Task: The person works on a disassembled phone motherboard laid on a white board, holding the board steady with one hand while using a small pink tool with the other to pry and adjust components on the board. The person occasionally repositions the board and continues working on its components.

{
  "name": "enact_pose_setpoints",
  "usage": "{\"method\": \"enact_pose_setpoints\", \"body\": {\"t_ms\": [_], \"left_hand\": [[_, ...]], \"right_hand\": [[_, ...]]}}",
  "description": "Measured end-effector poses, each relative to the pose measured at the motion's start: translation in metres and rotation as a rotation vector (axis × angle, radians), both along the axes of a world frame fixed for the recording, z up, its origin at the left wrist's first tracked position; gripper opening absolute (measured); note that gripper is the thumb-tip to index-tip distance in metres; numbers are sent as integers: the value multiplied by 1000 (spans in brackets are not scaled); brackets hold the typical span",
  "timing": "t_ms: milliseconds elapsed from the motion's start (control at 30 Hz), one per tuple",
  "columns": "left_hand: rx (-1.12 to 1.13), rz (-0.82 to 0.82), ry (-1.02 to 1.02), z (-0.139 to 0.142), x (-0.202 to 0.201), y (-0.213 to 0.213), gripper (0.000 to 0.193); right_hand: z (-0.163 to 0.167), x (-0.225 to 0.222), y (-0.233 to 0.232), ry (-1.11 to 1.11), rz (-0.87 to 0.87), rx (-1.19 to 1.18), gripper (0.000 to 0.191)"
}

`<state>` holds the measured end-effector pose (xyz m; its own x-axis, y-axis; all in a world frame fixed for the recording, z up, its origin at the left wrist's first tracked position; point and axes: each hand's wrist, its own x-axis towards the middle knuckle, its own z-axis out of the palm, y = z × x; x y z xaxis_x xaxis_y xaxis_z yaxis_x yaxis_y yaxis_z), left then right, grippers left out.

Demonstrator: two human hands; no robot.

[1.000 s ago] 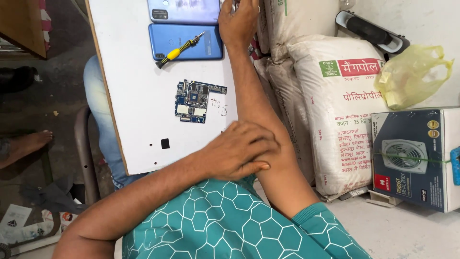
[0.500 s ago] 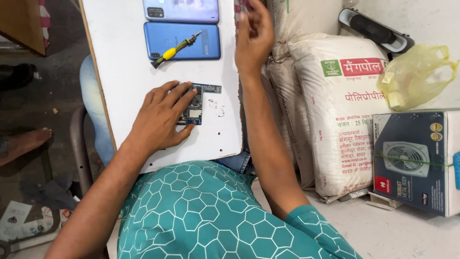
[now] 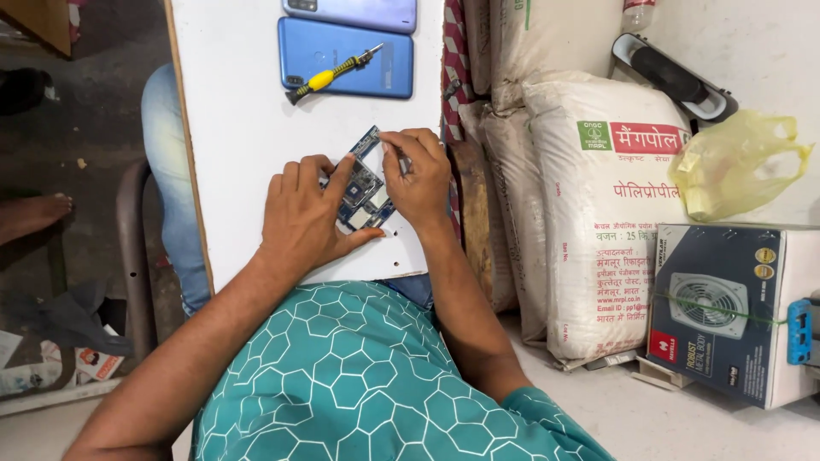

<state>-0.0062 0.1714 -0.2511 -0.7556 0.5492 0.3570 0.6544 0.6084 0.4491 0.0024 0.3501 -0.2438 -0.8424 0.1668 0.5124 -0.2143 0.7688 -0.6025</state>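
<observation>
A small blue circuit board (image 3: 364,189) lies on the white board (image 3: 235,128) across my lap. My left hand (image 3: 305,218) rests flat on it and pins it down with spread fingers. My right hand (image 3: 417,177) is pinched on a thin metal tool, its tip on the circuit board's upper edge. Beyond them a blue phone (image 3: 346,56) lies face down with a yellow-handled screwdriver (image 3: 331,77) across it. A purple phone (image 3: 354,12) sits at the top edge.
White woven sacks (image 3: 598,205) stand to the right of the board. A yellow plastic bag (image 3: 735,162) and a boxed fan (image 3: 735,307) sit further right. A chair frame (image 3: 137,256) and another person's bare foot (image 3: 34,213) are on the left.
My right hand came down from the top of the board to the circuit board. My left hand shifted right and settled over the circuit board.
</observation>
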Motion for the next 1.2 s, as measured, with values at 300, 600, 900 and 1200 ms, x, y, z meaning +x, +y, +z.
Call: {"method": "enact_pose_setpoints", "body": {"t_ms": [300,600,900,1200], "left_hand": [[-82,-16,29,-5,-3,-13,113],[-103,-28,19,2,-8,-18,114],[-141,-35,5,2,-8,-18,115],[-124,-21,63,-12,-7,-14,114]], "right_hand": [[-3,-10,-13,-72,27,-61,15],[1,-14,-21,-91,28,-52,13],[1,-13,-21,-91,16,-8,14],[-12,-7,-16,-99,102,83,10]]}}
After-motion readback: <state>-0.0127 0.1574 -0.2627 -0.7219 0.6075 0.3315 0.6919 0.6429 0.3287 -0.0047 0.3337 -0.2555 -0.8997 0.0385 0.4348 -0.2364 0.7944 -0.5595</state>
